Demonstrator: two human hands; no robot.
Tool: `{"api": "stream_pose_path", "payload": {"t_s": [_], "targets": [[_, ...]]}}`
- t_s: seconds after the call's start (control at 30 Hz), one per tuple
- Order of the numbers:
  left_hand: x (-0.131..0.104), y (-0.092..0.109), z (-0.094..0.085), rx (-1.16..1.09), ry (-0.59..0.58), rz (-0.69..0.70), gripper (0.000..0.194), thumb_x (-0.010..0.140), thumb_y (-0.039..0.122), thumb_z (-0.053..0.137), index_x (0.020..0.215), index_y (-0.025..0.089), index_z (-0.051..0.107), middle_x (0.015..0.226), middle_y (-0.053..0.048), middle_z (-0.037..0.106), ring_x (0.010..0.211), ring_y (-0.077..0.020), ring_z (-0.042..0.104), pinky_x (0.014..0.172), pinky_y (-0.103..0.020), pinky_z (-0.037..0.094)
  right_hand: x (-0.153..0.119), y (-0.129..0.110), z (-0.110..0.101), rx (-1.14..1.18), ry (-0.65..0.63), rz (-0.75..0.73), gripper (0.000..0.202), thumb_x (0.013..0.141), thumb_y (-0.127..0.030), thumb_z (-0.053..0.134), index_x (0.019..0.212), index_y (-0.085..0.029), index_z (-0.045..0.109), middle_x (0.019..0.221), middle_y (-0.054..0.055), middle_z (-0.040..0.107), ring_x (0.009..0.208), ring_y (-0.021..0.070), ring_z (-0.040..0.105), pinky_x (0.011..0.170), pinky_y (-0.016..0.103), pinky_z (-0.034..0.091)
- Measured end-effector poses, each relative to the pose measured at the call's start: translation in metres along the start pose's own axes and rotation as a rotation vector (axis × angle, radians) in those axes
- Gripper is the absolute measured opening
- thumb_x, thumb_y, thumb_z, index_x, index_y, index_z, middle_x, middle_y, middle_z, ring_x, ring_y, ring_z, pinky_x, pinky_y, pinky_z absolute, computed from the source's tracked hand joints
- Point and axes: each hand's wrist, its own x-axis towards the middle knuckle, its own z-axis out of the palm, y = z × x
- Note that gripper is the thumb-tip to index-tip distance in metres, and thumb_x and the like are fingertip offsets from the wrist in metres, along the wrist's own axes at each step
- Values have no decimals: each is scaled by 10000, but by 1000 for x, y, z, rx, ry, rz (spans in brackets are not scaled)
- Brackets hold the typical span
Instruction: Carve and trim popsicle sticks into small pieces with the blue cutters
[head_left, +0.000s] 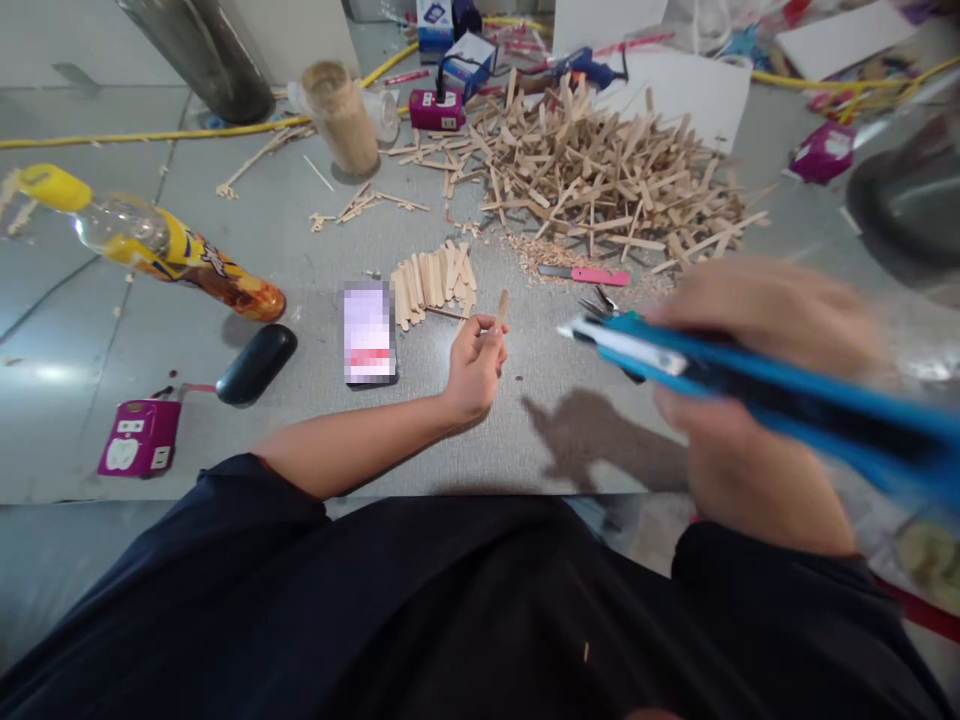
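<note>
My left hand (478, 368) is closed in a pinch around a short wooden craft stick (502, 303), which points up and away from me. Just behind it lies a row of craft sticks (433, 280), side by side on the table. My right hand (757, 340), blurred, is raised above the table and wrapped around a long blue-and-black utility knife (742, 375). Its pale tip points left, towards my left hand but apart from it. Partly hidden beneath the knife is a hand tool with metal jaws (598, 302). A pink-handled knife (600, 277) lies beyond, beside wood shavings (534, 257).
A big heap of craft sticks (592, 170) fills the back. To the left stand a phone (368, 335), a dark case (257, 365), a yellow-capped bottle (172, 245) and a purple power adapter (140, 437). A jar (341, 118) and yellow cable (187, 134) are behind.
</note>
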Motion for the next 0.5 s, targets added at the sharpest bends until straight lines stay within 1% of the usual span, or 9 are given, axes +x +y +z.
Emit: {"api": "stream_pose_path", "payload": {"t_s": [0.1,0.17,0.2,0.27,0.3,0.37,0.4,0.43,0.5], "targets": [[0,-1,0,-32,6,42,598,999,806,850,1011,276,575,609,125,384,507,-96,258,484,-256,186,28,44,29,39,4,-59,507,995,-851,838,1177,-385,920,900,60,868,756,311,856,708,506,735],[1,-2,-1,-30,1,47,597,1004,809,847,1023,278,573,620,123,368,522,-102,254,495,-255,181,38,78,44,229,20,173,496,986,-784,899,1180,-328,888,770,18,832,466,200,676,435,363,552],[1,-3,-1,-23,-4,43,599,1006,815,837,1025,281,566,619,123,356,525,-106,251,497,-257,181,38,93,49,310,44,243,489,947,-765,950,1109,-312,866,772,16,837,448,183,666,407,328,521],[1,-2,-2,-5,-14,33,613,1004,838,818,1024,286,551,613,126,339,527,-112,237,497,-263,180,34,115,53,456,-18,242,613,822,-765,1056,1199,-341,822,1016,46,905,743,244,861,563,345,678],[1,-2,-3,1,-19,30,625,1002,853,811,1022,287,544,608,128,339,525,-113,231,496,-265,181,29,122,52,529,-117,213,823,688,-796,1118,1311,-367,796,1194,71,909,952,293,913,688,394,753],[0,-1,-3,12,-27,30,648,1000,879,800,1019,285,540,605,125,365,525,-111,233,498,-264,191,20,129,52,612,-284,194,1162,477,-852,1160,1455,-382,744,1427,109,847,1251,365,890,905,490,804],[0,0,-3,17,-29,32,655,1001,887,795,1018,284,540,609,122,382,526,-109,239,501,-262,199,16,130,53,627,-313,187,1202,460,-873,1152,1474,-379,736,1467,116,821,1319,380,868,964,514,803],[-1,0,-3,22,-31,31,658,1005,891,789,1019,283,539,612,119,394,528,-108,247,504,-260,206,11,130,55,617,-294,181,1134,519,-879,1137,1454,-375,742,1459,111,811,1322,374,866,975,509,803],[-2,1,-3,28,-30,28,656,1013,892,778,1021,283,534,616,118,393,530,-110,252,507,-261,213,4,129,63,515,-115,144,668,855,-751,1042,1342,-392,760,1327,64,815,1127,290,902,828,412,796]]}}
